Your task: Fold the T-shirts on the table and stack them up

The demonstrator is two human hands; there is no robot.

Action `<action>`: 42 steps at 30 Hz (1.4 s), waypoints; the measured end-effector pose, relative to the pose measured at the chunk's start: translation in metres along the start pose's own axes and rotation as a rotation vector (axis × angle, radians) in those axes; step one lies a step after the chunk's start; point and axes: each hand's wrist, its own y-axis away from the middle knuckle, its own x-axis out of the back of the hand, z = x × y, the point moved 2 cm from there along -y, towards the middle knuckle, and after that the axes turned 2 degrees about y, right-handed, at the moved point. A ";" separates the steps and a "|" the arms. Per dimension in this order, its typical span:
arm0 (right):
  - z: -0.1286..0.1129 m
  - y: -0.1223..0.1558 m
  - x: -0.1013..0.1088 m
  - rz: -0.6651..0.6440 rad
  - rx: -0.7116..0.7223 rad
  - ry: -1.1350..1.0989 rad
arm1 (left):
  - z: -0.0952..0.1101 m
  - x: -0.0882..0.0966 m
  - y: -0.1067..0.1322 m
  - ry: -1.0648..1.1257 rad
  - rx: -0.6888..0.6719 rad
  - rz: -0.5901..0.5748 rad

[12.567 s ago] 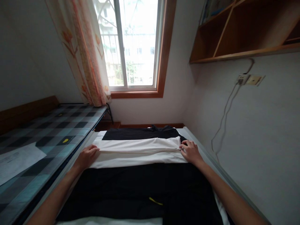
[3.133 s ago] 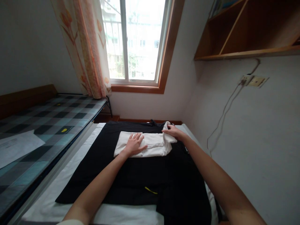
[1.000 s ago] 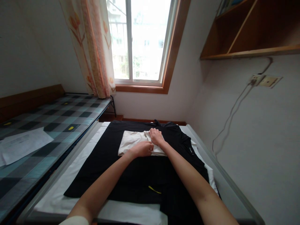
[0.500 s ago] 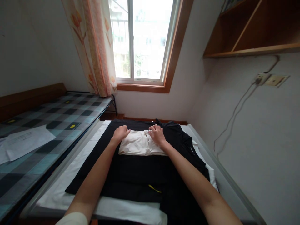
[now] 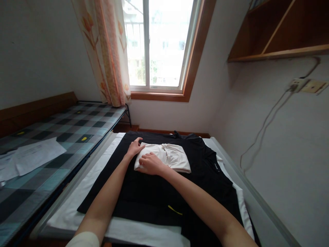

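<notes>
A white garment (image 5: pixel 172 157), folded into a small rectangle, lies on a black garment (image 5: pixel 159 192) spread over the bed. My left hand (image 5: pixel 134 148) rests at the bundle's far left corner, thumb stretched out and fingers against the cloth edge. My right hand (image 5: pixel 151 164) lies on the near left edge of the bundle, fingers curled down onto the fabric. Whether either hand grips the cloth or only presses on it does not show.
A white sheet (image 5: pixel 77 209) lies under the black garment. A second bed with a checked cover (image 5: pixel 64 135) and papers (image 5: pixel 33 156) stands at the left. Window and curtain (image 5: pixel 110 51) behind; wall at the right with a socket (image 5: pixel 305 85), cable and wooden shelf (image 5: pixel 277 31).
The long white strip has been folded into a compact rectangle. Within the last half second my right hand moved from the bundle's far middle to its near left edge; my left hand stayed at the left corner.
</notes>
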 end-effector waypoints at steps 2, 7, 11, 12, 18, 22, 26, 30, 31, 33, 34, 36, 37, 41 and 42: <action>-0.008 -0.004 -0.003 -0.012 -0.002 0.077 | -0.002 -0.001 -0.002 0.056 -0.033 -0.031; -0.015 -0.008 -0.008 -0.011 -0.023 0.154 | -0.006 -0.002 -0.008 0.126 -0.004 -0.037; -0.021 -0.013 -0.011 0.028 -0.002 0.173 | -0.009 -0.001 -0.009 0.229 0.049 -0.035; -0.023 -0.015 -0.012 0.040 0.010 0.175 | -0.009 0.000 -0.009 0.252 0.065 -0.034; -0.029 -0.021 -0.027 0.032 0.037 0.104 | -0.009 0.006 -0.006 0.295 0.126 -0.015; -0.019 -0.011 -0.021 0.069 0.029 -0.003 | -0.003 0.010 -0.005 0.222 0.108 0.035; 0.018 0.008 0.005 0.165 -0.166 -0.044 | 0.021 0.008 0.002 0.054 -0.035 0.094; 0.082 0.031 0.026 0.229 -0.518 0.003 | 0.059 -0.006 0.021 -0.080 -0.335 -0.067; 0.097 0.036 0.028 0.211 -0.600 0.028 | 0.069 -0.010 0.027 -0.079 -0.401 -0.125; 0.122 0.046 0.025 0.140 -0.727 0.053 | 0.087 -0.017 0.040 -0.048 -0.510 -0.274; 0.132 0.051 0.021 0.088 -0.758 0.045 | 0.095 -0.021 0.047 -0.026 -0.554 -0.363; 0.143 0.057 0.013 -0.008 -0.769 0.004 | 0.110 -0.028 0.060 0.008 -0.631 -0.533; 0.146 0.059 0.009 -0.037 -0.764 -0.018 | 0.116 -0.031 0.066 0.008 -0.662 -0.593; 0.147 0.058 0.001 -0.015 -0.745 -0.034 | 0.130 -0.041 0.081 -0.082 -0.756 -0.647; 0.147 0.057 0.001 -0.002 -0.736 -0.025 | 0.132 -0.043 0.082 -0.111 -0.766 -0.623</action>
